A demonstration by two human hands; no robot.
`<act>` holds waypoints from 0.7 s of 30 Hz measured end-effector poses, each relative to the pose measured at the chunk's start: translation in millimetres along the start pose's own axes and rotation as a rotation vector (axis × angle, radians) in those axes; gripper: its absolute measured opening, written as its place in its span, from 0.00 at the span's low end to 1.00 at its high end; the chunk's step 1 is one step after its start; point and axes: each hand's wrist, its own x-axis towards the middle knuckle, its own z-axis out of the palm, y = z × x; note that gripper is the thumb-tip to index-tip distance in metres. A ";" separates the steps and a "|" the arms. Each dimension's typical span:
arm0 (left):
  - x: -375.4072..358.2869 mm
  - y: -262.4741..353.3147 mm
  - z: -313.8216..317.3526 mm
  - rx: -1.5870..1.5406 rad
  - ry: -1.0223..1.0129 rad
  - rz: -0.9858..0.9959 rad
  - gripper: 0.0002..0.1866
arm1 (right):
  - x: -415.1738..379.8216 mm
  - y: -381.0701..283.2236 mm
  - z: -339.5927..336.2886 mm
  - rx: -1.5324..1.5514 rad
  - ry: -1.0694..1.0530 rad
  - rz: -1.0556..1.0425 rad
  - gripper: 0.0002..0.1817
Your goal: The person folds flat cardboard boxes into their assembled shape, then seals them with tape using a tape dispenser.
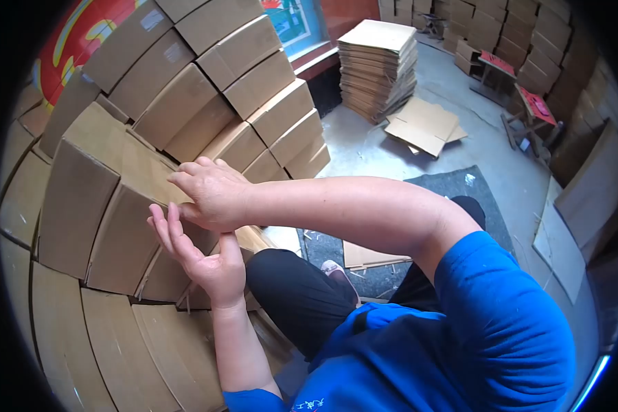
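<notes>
My left hand is turned palm up with its fingers stretched out and apart, and nothing shows in it. Crossing just above it, my right hand reaches left with its back toward me, its fingers apart and slightly bent. The heel of the right hand overlaps the left thumb in this view, and part of the left palm is hidden. Both hands are right in front of a stacked cardboard box, the right fingertips close to its edge. Another cardboard box stands just left of my left fingers.
Stacked closed boxes rise at left and ahead. Flattened cardboard is piled at the back, with loose sheets on the floor. Red-topped stools stand at right. A dark mat and a cardboard piece lie by my legs.
</notes>
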 end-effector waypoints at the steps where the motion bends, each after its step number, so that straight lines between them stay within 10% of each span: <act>1: 2.3 3.8 0.8 0.027 -0.067 0.048 0.40 | -11.2 13.1 -5.8 -0.016 -0.071 0.016 0.31; 7: -65.9 44.0 104.3 -0.352 -0.316 -0.222 0.29 | -165.0 206.8 -102.5 -0.107 -0.317 0.728 0.33; 12: -137.8 31.7 237.5 -0.477 -0.615 -0.560 0.28 | -295.9 335.4 -102.9 -0.069 0.261 1.234 0.18; 15: -222.5 14.5 310.8 -0.522 -1.166 -1.050 0.32 | -396.6 398.9 -13.2 0.064 0.412 1.533 0.14; 18: -277.8 -3.9 337.8 -0.388 -1.644 -1.426 0.31 | -441.7 350.6 35.7 0.083 -0.089 1.811 0.24; 21: -357.8 -50.2 349.7 -0.149 -1.505 -1.459 0.30 | -490.0 353.9 98.2 0.100 -0.510 1.728 0.24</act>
